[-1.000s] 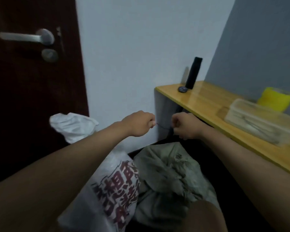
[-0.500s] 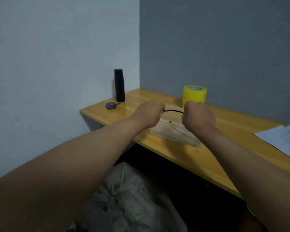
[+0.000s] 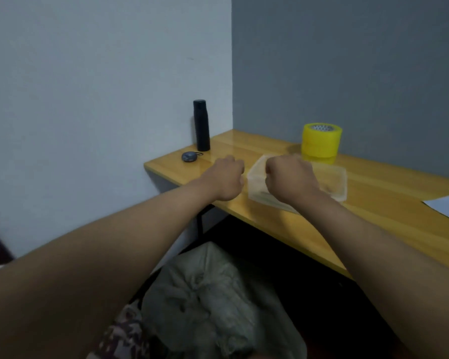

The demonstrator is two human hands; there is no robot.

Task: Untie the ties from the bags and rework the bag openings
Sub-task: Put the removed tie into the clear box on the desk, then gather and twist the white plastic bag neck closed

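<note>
Both hands are raised over the desk edge with fingers curled into fists, backs to the camera. The left hand (image 3: pixel 226 180) and right hand (image 3: pixel 289 178) are near each other but apart. I cannot tell if they pinch a tie; no tie shows between them, and the fingertips are hidden, so the grip is unclear.

Just behind and under the right hand lies a clear plastic box (image 3: pixel 329 181) on the wooden desk (image 3: pixel 389 203). Beyond it, further from the hands, stands a yellow tape roll (image 3: pixel 321 143). Past the left hand are a small dark round object (image 3: pixel 189 156) and a tall black bottle (image 3: pixel 201 125), approx. at the wall.

Well below the hands, under the desk, sits the grey crumpled bag (image 3: pixel 208 301). To its left, w/ red printed pattern, a second bag (image 3: pixel 122 335) is partly hidden by the left arm.
</note>
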